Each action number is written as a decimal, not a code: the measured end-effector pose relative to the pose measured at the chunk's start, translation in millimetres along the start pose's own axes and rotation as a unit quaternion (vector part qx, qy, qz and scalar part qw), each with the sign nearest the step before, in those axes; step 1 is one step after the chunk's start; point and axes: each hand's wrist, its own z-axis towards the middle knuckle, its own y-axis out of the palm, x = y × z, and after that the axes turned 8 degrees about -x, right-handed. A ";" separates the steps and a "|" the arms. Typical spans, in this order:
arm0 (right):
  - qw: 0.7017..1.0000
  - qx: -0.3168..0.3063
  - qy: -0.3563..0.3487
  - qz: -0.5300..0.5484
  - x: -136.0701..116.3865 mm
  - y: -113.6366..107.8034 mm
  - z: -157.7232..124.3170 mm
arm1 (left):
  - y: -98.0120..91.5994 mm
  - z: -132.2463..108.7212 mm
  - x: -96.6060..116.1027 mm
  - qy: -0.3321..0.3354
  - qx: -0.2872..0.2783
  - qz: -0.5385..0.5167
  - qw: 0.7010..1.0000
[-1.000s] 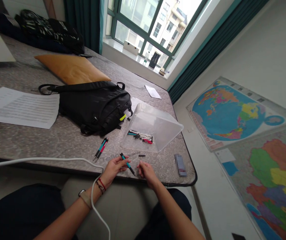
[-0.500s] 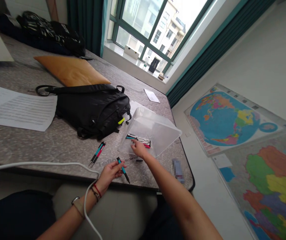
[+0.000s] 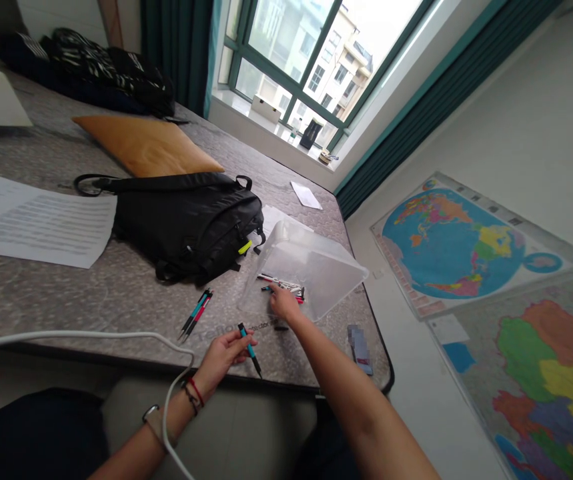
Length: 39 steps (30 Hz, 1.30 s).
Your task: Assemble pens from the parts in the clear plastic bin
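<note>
My left hand (image 3: 229,351) is closed on a teal and black pen (image 3: 249,351) near the front edge of the quilted grey surface. The pen slants with its black tip pointing down. My right hand (image 3: 285,304) reaches into a translucent plastic box (image 3: 333,267), fingers pinched on another teal pen (image 3: 267,289), mostly hidden by the hand. Beside those fingers, several pens (image 3: 289,287), mainly white with some red, lie in the box. Left of the box, a teal pen (image 3: 195,313) and a red pen (image 3: 200,316) rest side by side.
A black backpack (image 3: 186,223) sits behind the pens, with a printed sheet (image 3: 41,220) and an orange-brown envelope (image 3: 151,143) near it. A white cable (image 3: 116,335) runs along the front edge past my left wrist. A blurred flat object (image 3: 360,349) lies at the right corner.
My right hand has closed on a teal pen that lay in the box and drawn it slightly toward me. The left hand still holds its pen. The view has shifted slightly.
</note>
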 end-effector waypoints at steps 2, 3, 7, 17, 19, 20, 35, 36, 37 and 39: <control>1.000 0.018 -0.011 0.010 1.0 -4.1 3.8 | -0.6 0.4 -1.0 -0.004 0.003 -0.001 1.000; 0.999 0.026 -0.015 0.015 -0.7 -5.9 7.7 | -1.0 0.9 -1.7 -0.005 0.005 -0.001 1.000; 0.999 0.020 -0.019 0.025 -15.0 -8.8 30.0 | -2.7 3.0 -4.6 -0.003 0.009 0.007 1.000; 1.000 -0.001 -0.001 -0.018 -21.7 -6.9 47.0 | -2.6 5.9 -0.9 -0.014 0.008 0.003 1.000; 0.999 0.012 0.001 -0.048 -23.6 -9.3 50.4 | -3.0 6.2 -0.5 -0.016 0.009 0.000 1.000; 0.998 0.014 0.000 -0.067 -25.0 -10.8 53.2 | -3.4 6.5 -0.6 -0.016 0.009 -0.001 1.000; 0.988 -0.053 -0.077 -0.125 -34.2 -28.2 83.4 | -2.8 5.1 3.1 -0.018 0.018 -0.004 1.000; 0.989 -0.051 -0.078 -0.119 -34.7 -29.1 82.7 | -2.9 5.2 3.0 -0.018 0.018 -0.001 1.000; 0.990 -0.047 -0.078 -0.111 -35.0 -30.1 81.4 | -3.1 5.5 2.7 -0.017 0.018 0.001 1.000; 0.992 -0.033 -0.075 -0.098 -34.6 -31.1 76.2 | -3.4 6.5 2.2 -0.013 0.017 0.000 1.000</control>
